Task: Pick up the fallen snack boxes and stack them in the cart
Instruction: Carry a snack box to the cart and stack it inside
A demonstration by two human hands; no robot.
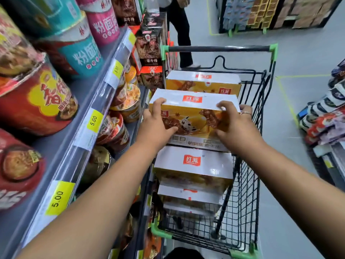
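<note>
A yellow and white snack box (192,116) with a red logo is held over the black wire cart (246,186). My left hand (156,122) grips its left end and my right hand (233,122) grips its right end. Under it, a stack of the same boxes (194,165) rises from the cart's floor. Another identical box (203,81) lies at the cart's far end, near the handle bar (218,48).
Grey shelves (97,101) with instant noodle cups and yellow 5.00 price tags run close along the cart's left side. A person in dark trousers (181,28) stands beyond the cart. Stacked goods (326,116) sit at the right; grey floor lies between.
</note>
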